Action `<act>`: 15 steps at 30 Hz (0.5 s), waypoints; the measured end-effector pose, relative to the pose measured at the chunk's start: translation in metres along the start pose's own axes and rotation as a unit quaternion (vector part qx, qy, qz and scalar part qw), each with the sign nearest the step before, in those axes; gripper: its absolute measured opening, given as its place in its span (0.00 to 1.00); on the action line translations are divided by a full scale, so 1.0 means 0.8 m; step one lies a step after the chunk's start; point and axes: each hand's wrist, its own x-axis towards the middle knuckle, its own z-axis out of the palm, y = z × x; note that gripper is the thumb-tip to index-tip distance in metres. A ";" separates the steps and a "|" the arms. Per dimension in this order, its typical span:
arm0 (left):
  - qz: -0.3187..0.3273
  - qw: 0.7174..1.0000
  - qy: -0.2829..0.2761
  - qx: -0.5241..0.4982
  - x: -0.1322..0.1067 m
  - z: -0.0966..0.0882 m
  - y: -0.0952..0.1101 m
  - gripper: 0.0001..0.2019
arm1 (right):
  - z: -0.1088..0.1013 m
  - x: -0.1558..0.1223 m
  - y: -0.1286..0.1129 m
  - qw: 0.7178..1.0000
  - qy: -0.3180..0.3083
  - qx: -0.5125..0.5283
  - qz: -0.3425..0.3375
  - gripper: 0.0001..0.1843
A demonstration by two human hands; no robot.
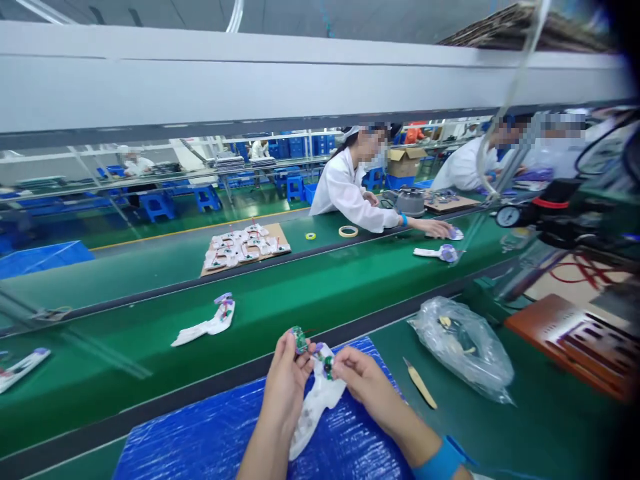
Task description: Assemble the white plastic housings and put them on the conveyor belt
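Between my hands, over a blue plastic-wrapped pad [200, 427], lies a curved white plastic shell [315, 403] with a long handle pointing toward me. My left hand [289, 367] is closed, with a small green circuit board [299, 340] pinched upright in its fingers; a thin red wire shows beside it. Pinched at the right edge of the shell's head is my right hand [363, 377], next to a second small green board [328, 367] set in the shell. Its fingertips partly hide what they grip. A blue wrist strap [443, 460] circles my right wrist.
A pale-handled pointed tool [420, 384] and a clear plastic bag [463, 350] lie to the right, near an orange-brown fixture [570, 343]. Beyond runs a green conveyor [300, 287] carrying similar white shells [215, 320]. Across it, a co-worker [345, 190] reaches toward a shell.
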 end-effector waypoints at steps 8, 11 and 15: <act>0.094 0.973 -0.025 0.209 -0.008 0.004 -0.019 0.32 | -0.008 0.006 0.006 0.995 0.090 -0.030 -0.032 0.18; 0.116 0.945 -0.038 0.304 -0.006 0.000 -0.030 0.35 | -0.014 0.006 0.003 0.984 0.135 -0.095 -0.062 0.15; 0.117 0.929 -0.046 0.349 -0.006 -0.003 -0.033 0.36 | -0.014 0.004 0.000 0.967 0.129 -0.191 -0.110 0.10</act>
